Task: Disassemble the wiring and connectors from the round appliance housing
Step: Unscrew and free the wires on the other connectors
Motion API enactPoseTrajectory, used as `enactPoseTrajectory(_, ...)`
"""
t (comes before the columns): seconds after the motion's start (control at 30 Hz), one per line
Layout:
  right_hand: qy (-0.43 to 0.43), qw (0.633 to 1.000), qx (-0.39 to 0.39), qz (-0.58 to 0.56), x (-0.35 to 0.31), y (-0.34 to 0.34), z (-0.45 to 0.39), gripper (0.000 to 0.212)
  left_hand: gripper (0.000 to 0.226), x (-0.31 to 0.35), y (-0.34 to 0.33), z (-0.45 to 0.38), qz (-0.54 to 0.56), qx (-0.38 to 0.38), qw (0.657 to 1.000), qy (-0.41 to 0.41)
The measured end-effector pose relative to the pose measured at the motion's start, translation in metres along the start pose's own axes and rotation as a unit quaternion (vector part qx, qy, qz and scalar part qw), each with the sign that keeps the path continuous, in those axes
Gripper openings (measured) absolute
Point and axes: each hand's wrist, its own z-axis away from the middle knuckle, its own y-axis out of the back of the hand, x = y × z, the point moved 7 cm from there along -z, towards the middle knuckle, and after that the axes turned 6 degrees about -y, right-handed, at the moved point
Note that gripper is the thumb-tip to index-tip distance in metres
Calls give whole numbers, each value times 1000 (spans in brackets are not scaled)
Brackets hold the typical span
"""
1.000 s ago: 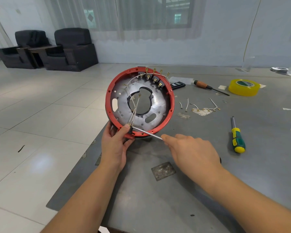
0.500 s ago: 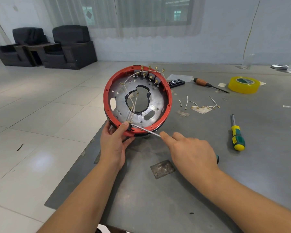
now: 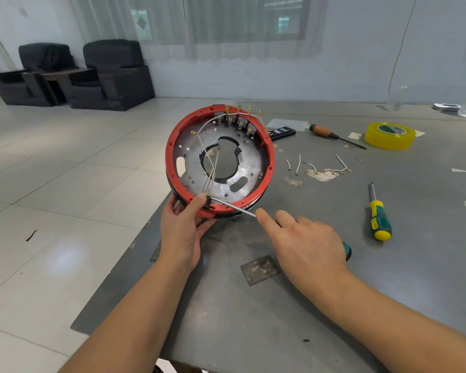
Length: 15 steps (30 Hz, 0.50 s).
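Note:
The round housing (image 3: 249, 203) has a red rim and a metal plate with a central hole, tilted up at the table's left edge. My left hand (image 3: 184, 227) grips its near rim, thumb pressed by a bundle of thin white wires (image 3: 211, 175) with brass terminals. More wires and terminals (image 3: 242, 110) stick up at the far rim beside small grey connector blocks. My right hand (image 3: 307, 246) holds a screwdriver (image 3: 233, 205); its metal shaft points at the wire ends by my left thumb, its green handle end shows behind the palm, index finger lying along the shaft.
Loose removed wires (image 3: 323, 168) lie on the grey table (image 3: 280, 319). A green-yellow screwdriver (image 3: 378, 214), a wooden-handled screwdriver (image 3: 331, 135), a yellow tape roll (image 3: 389, 135) and a black remote (image 3: 280, 131) lie farther right and back. Tiled floor lies to the left.
The housing has tilted slightly and sits a little lower in view; both hands keep their holds, the screwdriver tip staying at the wire ends.

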Motion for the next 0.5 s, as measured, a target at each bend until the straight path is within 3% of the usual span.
enactPoseTrajectory(0.1,-21,1000,-22,1,2,-6,-2,68,38,0,1,-1,2,-2,1000,-2)
enactPoseTrajectory(0.23,-31,998,-10,-62,18,-13,-8,33,39,-1,1,-1,-4,-10,1000,-10)
enactPoseTrajectory(0.33,-25,993,-34,-113,22,-15,-10,32,41,-1,0,-1,-3,-16,1000,-12)
enactPoseTrajectory(0.5,-33,999,4,-16,16,-2,-8,40,43,-1,0,-1,-8,-15,1000,-16)
